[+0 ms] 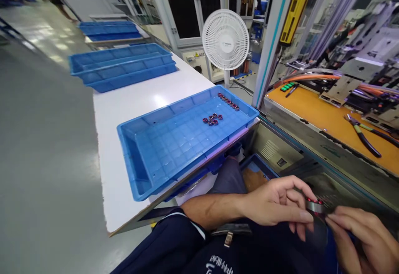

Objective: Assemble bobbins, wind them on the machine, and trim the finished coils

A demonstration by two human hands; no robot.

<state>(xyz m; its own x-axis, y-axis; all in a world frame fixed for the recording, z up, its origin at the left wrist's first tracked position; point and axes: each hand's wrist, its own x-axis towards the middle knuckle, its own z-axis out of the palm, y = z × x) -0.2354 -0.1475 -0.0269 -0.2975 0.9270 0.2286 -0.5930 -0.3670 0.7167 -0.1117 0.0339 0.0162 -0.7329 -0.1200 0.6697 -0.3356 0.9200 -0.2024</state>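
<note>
Over my lap, at the lower right of the head view, my left hand (277, 203) grips a small round metal part (315, 207) between thumb and index finger. It has a silver rim with red bits around its top and looks like a motor stator. My right hand (363, 232) is close at the part's right side, thumb and index finger pinched together. What lies in that pinch is too small to make out. Similar small dark-and-red round parts (213, 119) sit loose in a blue tray (174, 141), with a row of them (228, 102) along its far right end.
The tray rests on a white table (109, 161); more blue trays (124, 66) are stacked farther back. A white fan (226, 40) stands behind. On the right, an orange work surface (327, 120) holds machinery and pliers (363, 134). A metal post (271, 41) rises between them.
</note>
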